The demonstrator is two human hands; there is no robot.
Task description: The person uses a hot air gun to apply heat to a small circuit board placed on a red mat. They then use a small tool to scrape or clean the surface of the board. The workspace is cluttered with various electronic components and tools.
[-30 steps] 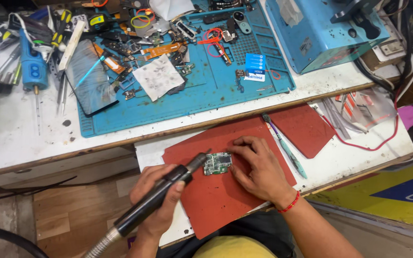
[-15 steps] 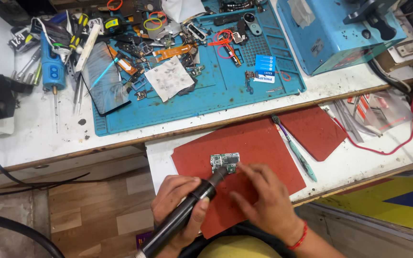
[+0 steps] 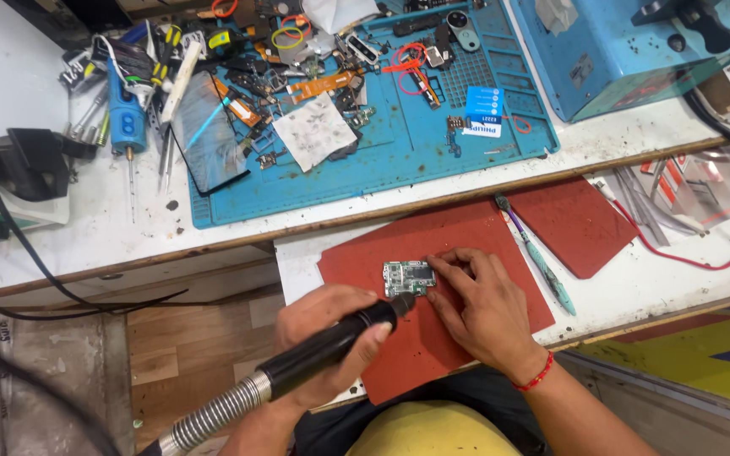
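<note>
Low in the middle of the frame, the left hand [image 3: 331, 333] is clenched around a black cylindrical rotary handpiece with a ribbed metal hose [image 3: 314, 359], its tip touching the lower edge of a small green circuit board [image 3: 408, 277]; the right hand [image 3: 476, 306] presses its fingertips on the board's right side, grasping nothing; the board lies on a dark red rubber mat [image 3: 458, 232]; a teal-handled brush [image 3: 538, 262] lies just right of the hand; a blue work mat [image 3: 399, 160] littered with parts fills the upper centre.

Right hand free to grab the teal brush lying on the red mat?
Probably not right away: the right hand is pinning the small green circuit board. Otherwise, bare red mat separates it from the teal brush.
</note>
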